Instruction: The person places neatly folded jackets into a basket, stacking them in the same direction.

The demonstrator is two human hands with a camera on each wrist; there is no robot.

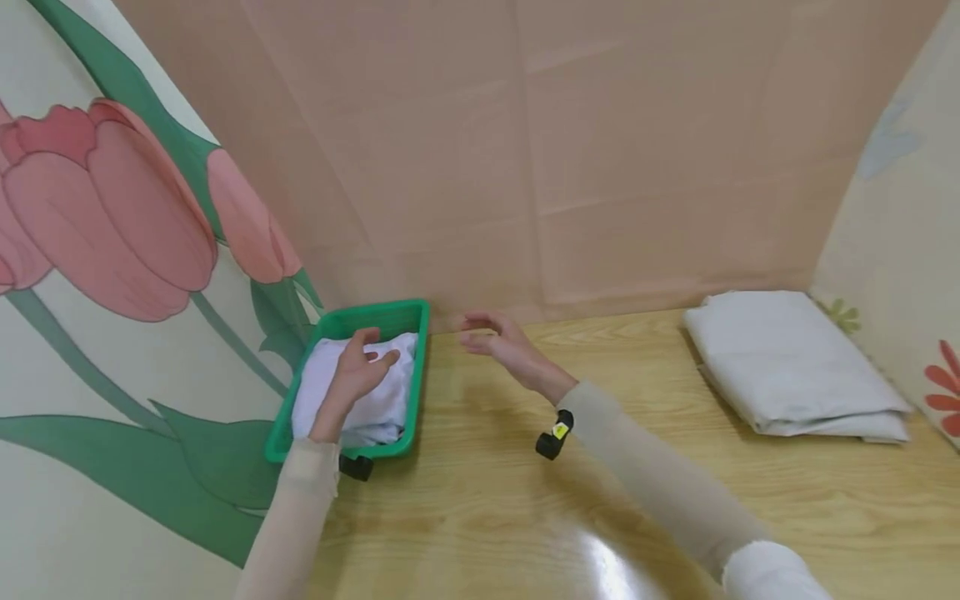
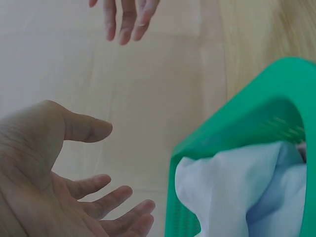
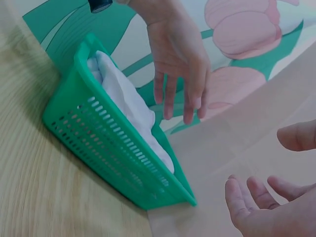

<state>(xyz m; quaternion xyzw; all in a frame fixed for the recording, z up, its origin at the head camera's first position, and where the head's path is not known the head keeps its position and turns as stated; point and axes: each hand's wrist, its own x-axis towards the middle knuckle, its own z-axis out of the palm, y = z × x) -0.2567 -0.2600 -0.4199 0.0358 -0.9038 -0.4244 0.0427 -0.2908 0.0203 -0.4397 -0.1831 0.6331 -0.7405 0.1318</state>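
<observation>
A green plastic basket (image 1: 422, 367) with slotted sides stands at the left of the wooden surface, holding folded white cloth (image 1: 386, 400). Above the cloth hovers my left hand (image 1: 358, 371), thumb apart from loosely bent fingers, with nothing in its grasp. To the right of the basket, my right hand (image 1: 513, 350) is raised over the surface, its fingers relaxed and holding nothing. In the right wrist view the left hand (image 3: 180, 64) hangs above the basket's (image 3: 118, 153) rim, apart from the cloth (image 3: 128, 98).
A folded pale grey sheet (image 1: 795, 358) lies at the right of the wooden surface (image 1: 495, 517). Behind rises a wall covering of creased beige material (image 1: 540, 167). A wall painted with tulips (image 1: 112, 208) borders the left, close to the basket.
</observation>
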